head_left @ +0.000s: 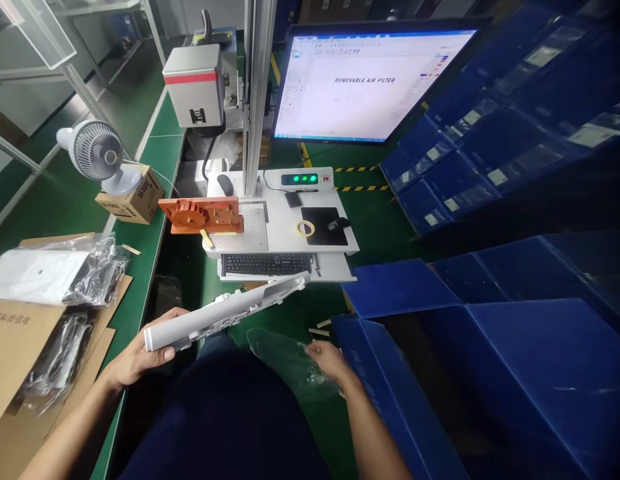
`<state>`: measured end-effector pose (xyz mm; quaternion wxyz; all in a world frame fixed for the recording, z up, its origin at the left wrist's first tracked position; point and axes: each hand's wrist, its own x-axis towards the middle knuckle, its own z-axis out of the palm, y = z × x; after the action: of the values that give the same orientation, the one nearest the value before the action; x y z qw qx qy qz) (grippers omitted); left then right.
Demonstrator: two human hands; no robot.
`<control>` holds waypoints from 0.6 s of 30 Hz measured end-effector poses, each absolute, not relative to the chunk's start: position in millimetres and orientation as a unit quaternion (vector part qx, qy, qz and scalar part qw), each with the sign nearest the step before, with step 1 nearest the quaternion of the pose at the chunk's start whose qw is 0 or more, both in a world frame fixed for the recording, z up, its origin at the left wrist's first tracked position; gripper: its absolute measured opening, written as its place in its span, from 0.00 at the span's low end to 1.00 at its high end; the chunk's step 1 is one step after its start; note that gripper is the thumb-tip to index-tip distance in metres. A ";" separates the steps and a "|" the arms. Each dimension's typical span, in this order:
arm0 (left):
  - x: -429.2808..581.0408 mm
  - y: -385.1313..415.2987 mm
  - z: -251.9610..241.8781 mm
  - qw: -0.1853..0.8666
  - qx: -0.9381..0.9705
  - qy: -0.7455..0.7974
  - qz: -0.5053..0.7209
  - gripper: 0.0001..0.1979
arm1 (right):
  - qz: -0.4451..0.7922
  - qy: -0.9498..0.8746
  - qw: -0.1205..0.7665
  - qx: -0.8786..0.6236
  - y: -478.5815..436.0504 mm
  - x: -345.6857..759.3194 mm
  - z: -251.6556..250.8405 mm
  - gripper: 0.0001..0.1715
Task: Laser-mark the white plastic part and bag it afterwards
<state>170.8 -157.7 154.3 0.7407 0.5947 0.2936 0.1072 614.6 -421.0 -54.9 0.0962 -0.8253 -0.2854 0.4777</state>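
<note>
My left hand (143,353) is closed on one end of a long white plastic panel (225,313), thumb on the near side and fingers behind. The panel is tilted, its far end raised to the right near the keyboard (265,263). Moulded clips and a slotted area show along it. To the right and lower, my right hand (327,357) pinches the edge of a clear plastic bag (285,360), which hangs over the green floor beside my lap. The bag and panel are apart.
Ahead, a white workstation (285,200) carries an orange fixture (200,216), a tape ring (305,229) and a mouse. A marking head (194,87) and monitor (373,87) stand above. An open blue box (400,373) is at right; bagged panels (45,277) and a fan (97,153) are left.
</note>
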 end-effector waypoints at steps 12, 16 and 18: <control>154.2 -163.7 166.8 0.706 0.663 0.235 0.077 0.36 | 0.370 -0.265 0.246 -0.856 -402.7 625.3 -21.1 0.35; 166.2 -159.0 161.2 0.674 0.712 0.191 0.044 0.27 | 0.342 -0.253 0.298 -0.854 -398.3 623.4 -8.9 0.37; 172.0 -156.8 158.7 0.667 0.722 0.179 0.030 0.23 | 0.334 -0.255 0.320 -0.849 -396.5 621.4 -3.2 0.38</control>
<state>172.0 -156.8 158.7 0.6675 0.7222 0.1787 0.0301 621.4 -396.5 -3.2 0.3201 -0.8490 -0.2553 0.3340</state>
